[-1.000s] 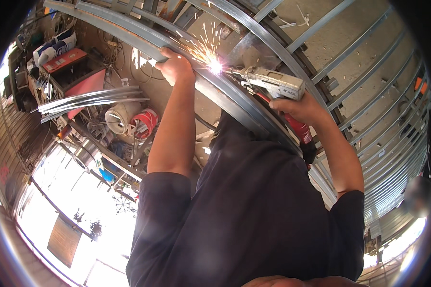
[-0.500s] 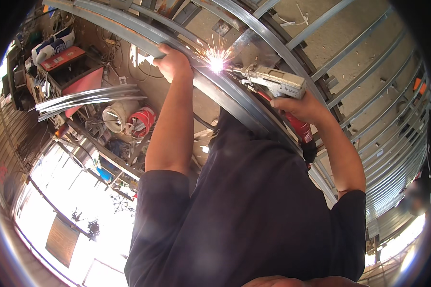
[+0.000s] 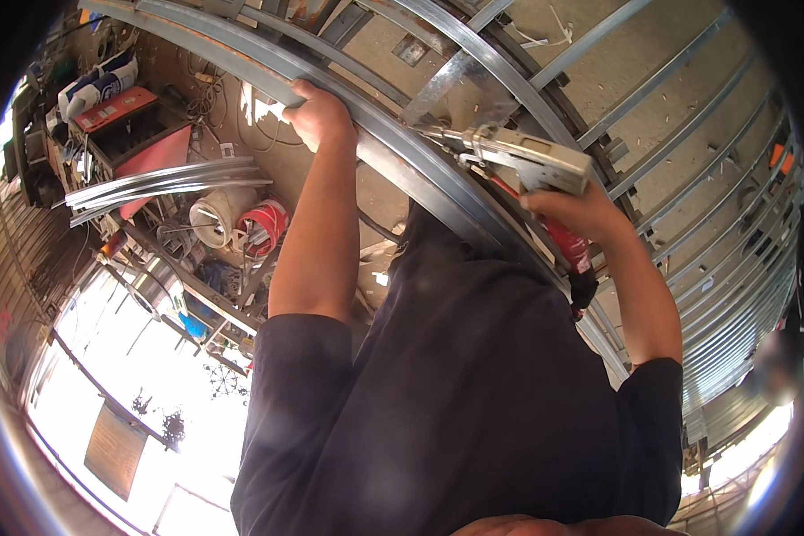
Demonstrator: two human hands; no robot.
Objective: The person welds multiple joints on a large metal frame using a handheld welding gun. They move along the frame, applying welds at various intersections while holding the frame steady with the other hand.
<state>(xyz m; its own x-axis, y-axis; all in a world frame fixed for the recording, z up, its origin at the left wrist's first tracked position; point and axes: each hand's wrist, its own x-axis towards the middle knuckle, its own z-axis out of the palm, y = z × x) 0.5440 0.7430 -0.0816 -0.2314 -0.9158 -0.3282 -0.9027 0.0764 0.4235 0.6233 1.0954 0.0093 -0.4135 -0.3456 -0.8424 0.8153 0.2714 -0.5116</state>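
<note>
My left hand [image 3: 320, 116] is closed around the edge of a long grey steel beam [image 3: 380, 147], which runs diagonally from the upper left toward my waist. My right hand [image 3: 579, 214] grips a welding gun [image 3: 531, 159] with a pale boxy body and a red lower part. Its narrow nozzle points left and lies close to the beam's far side, to the right of my left hand. No sparks or glow show at the nozzle. Whether the tip touches the steel, I cannot tell.
A curved metal frame with many crossbars [image 3: 670, 85] spreads over the far right. To the left, thin metal strips [image 3: 165, 186] lie near a white bucket [image 3: 213, 221] and a red bucket [image 3: 263, 223]. A red-topped cabinet [image 3: 116, 112] stands behind them. Cables [image 3: 207, 94] lie on the floor.
The bright welding arc and its sparks have gone out. My right hand and the welding gun have shifted slightly right, away from the seam. My left hand stays on the beam.
</note>
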